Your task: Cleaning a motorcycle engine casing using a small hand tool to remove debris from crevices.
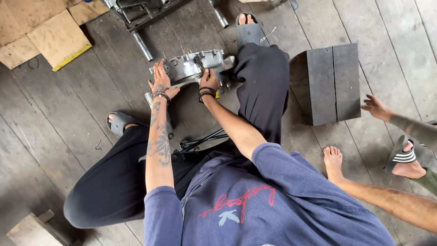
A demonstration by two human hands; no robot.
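A grey metal engine casing (189, 66) lies on the wooden plank floor between my legs. My left hand (160, 79) rests flat on its left end, fingers spread. My right hand (209, 78) grips a small tool with a yellow handle at the casing's middle, just below a short black chain (199, 60) that sits in the casing. Both wrists carry dark bracelets. My feet in grey slippers stand to either side of the casing.
A dark wooden block (334, 82) stands to the right. Another person's hand (377, 108) and feet are at the far right. Metal frame tubes (141, 43) lie beyond the casing, cardboard sheets (45, 34) at top left, black cables (200, 141) near my knee.
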